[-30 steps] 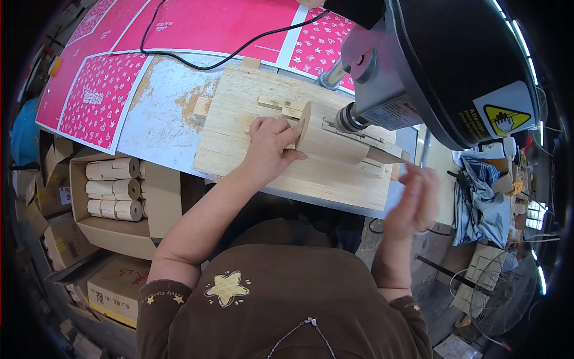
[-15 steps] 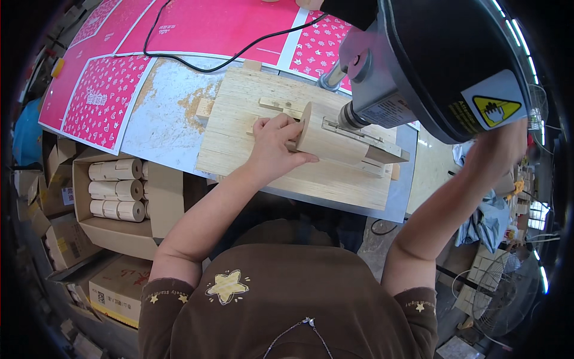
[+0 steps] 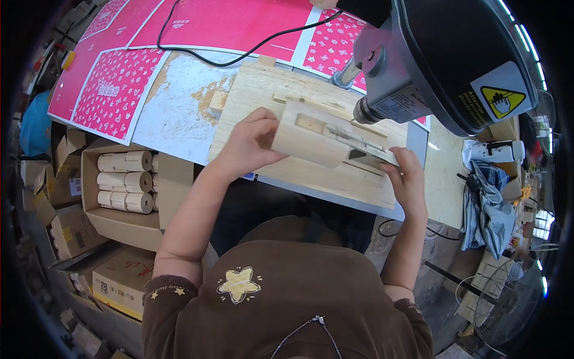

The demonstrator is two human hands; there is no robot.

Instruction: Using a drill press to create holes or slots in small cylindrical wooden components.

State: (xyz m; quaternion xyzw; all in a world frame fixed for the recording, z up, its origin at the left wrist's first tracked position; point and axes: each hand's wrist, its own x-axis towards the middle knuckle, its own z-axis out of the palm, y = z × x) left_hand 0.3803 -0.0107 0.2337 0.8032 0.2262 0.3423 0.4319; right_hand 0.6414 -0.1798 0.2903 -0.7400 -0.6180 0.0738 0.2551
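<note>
A pale wooden cylinder (image 3: 302, 143), slightly blurred, is tilted just off the drill chuck (image 3: 363, 111). It has a rectangular slot in its upper side. My left hand (image 3: 251, 142) is closed round its left end, thumb on the near side and fingers on the far side. A narrow flat strip (image 3: 366, 149) lies along the top of the cylinder and sticks out past its right end. My right hand (image 3: 408, 179) pinches the strip's outer end between thumb and fingers. Behind stands the drill press (image 3: 394, 78), its bit close to the strip.
Under the work lies a wooden board (image 3: 242, 107) with battens fixed to it. Pink printed sheets (image 3: 233, 24) and a black cable (image 3: 263, 40) cover the far table. At left, an open carton (image 3: 122, 223) holds several wooden cylinders. Grey cloth (image 3: 487, 203) hangs at right.
My right hand has come down from beside the drill press head to the strip's end. The cylinder has moved towards me and left, away from the chuck, with my left hand on it.
</note>
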